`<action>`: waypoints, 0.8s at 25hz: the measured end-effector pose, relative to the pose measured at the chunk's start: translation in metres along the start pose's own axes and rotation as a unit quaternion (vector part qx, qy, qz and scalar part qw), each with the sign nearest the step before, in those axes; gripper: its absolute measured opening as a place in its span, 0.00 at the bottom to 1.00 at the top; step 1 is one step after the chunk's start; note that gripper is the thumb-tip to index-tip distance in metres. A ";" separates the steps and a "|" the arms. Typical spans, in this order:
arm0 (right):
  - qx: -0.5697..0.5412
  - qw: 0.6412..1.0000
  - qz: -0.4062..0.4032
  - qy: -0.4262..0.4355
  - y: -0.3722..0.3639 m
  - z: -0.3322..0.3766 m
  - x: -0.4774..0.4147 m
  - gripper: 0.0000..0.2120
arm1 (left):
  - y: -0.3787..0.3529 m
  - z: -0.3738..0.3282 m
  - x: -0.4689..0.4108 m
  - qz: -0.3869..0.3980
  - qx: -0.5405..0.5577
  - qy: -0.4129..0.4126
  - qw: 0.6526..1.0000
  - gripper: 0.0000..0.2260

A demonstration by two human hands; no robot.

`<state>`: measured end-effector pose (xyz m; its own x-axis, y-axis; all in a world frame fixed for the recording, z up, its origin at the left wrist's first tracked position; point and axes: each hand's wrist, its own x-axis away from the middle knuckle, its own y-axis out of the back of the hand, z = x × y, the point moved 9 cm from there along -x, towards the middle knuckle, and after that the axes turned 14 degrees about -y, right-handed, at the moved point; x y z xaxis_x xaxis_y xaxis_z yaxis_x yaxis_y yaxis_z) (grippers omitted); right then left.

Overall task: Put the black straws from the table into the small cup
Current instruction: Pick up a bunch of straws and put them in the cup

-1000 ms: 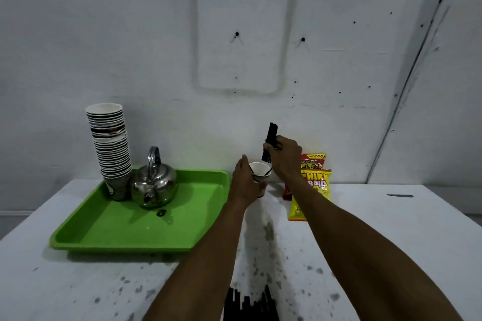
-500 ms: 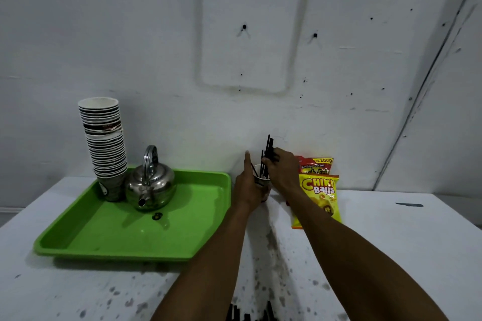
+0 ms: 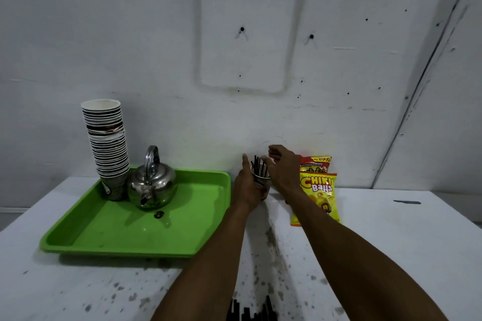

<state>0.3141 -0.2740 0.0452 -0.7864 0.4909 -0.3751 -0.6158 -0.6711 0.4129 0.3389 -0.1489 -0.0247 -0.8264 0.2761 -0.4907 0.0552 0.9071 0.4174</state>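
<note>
The small paper cup (image 3: 261,178) stands near the wall at the back of the white table, and my left hand (image 3: 247,185) is wrapped around its left side. Several black straws (image 3: 257,164) stick up out of the cup, leaning slightly. My right hand (image 3: 283,169) hovers just right of the straws with its fingers apart, holding nothing. More black straws (image 3: 250,311) lie on the table at the bottom edge of the view, partly cut off.
A green tray (image 3: 109,237) on the left carries a tall stack of paper cups (image 3: 105,138) and a steel kettle (image 3: 152,185). Two snack bags (image 3: 317,190) lean against the wall right of the cup. The table (image 3: 391,242) is stained.
My right hand has let go of the bundle of straws; they now stand in the cup, and the hand's fingers have spread. The left hand stays on the cup.
</note>
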 end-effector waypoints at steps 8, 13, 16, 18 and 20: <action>0.075 0.994 -0.066 0.031 0.027 0.011 0.039 0.14 | -0.004 -0.025 0.034 0.165 -0.207 -0.053 0.963 0.40; 0.126 0.992 -0.020 0.022 0.029 0.005 0.080 0.12 | -0.011 -0.026 0.078 0.252 -0.320 -0.090 0.909 0.32; 0.139 0.990 -0.006 0.013 0.035 -0.003 0.109 0.12 | -0.016 -0.028 0.104 0.311 -0.369 -0.107 0.870 0.25; 0.144 0.990 0.006 0.003 0.039 -0.010 0.129 0.13 | -0.019 -0.031 0.121 0.342 -0.399 -0.116 0.843 0.23; 0.176 0.984 0.033 0.002 0.041 -0.016 0.149 0.14 | -0.017 -0.038 0.137 0.346 -0.418 -0.122 0.831 0.23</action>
<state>0.1727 -0.2372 -0.0070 -0.8258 0.4491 -0.3410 -0.5423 -0.4669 0.6985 0.2031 -0.1385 -0.0700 -0.6149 0.7886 -0.0104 -0.0236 -0.0051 0.9997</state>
